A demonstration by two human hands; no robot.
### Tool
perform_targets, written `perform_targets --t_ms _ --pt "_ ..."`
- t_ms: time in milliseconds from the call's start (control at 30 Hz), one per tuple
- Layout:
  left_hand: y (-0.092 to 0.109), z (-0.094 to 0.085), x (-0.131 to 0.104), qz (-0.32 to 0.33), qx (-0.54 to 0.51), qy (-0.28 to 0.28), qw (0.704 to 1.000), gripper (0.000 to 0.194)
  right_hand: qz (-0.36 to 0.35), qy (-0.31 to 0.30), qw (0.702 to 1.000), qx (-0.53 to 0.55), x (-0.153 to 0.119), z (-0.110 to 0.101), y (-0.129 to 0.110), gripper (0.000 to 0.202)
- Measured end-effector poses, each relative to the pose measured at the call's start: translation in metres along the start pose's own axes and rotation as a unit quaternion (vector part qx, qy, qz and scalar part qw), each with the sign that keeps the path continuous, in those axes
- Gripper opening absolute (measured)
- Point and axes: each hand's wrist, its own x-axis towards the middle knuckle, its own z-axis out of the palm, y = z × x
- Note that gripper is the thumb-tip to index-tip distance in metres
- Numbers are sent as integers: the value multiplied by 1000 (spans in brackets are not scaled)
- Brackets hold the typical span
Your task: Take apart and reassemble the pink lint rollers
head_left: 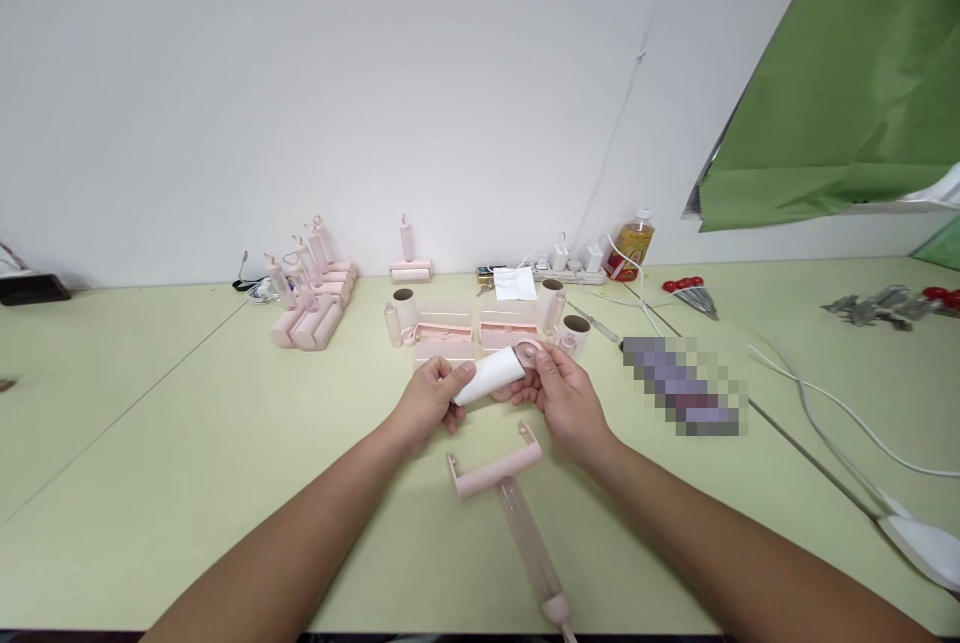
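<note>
The white adhesive roll (487, 376), over mid-bench (247, 463), is held by the left hand (433, 399) and, at its pink end cap (528, 354), the right hand (568, 401) — not yet on the bare handle frame (499, 472) nearer the front edge, though assembled lint rollers (319, 323) stand toward the back edge.

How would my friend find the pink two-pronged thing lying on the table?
Start at the pale green table and go to the middle of its near edge. A pink frame lies there, its long see-through handle pointing towards that edge. Unlike the upright pink rollers by the wall, it lies down, and its two prongs hold nothing.
</note>
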Motion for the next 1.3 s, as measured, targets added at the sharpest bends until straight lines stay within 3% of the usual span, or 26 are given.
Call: perform_targets --t_ms 167,300,467,633,767,867,1000,1300 --pt "1 1 -1 23 -70 -53 996 53 -26 6 999 24 0 -3 -4 32" --pt "3 -3 0 40 -84 -43 995 54 9 -73 995 63 -4 -1 -16 39" --pt "3 -9 3 50 -56 -57 996 53 42 -123 990 54 -9 1 -23 40" --pt "2 -8 -1 79 -8 -135 988 53 54 -152 986 41 -8 0 -19 35" --pt "0 -11 -1 79 66 -190 976 46 63 -167 984 24 -8 -2 -12 37" --pt "0 -20 3 112 184 -150 965 41 64 -129 990 4 -7 -3 -7 38" --pt "6 -33 5 138 342 -96 924 41 63 -86 993 -50 -5 -3 -7 43" --pt "22 -40 -6 145 489 -126 851 12 4 -86 981 -173 -9 -3 -14 43"
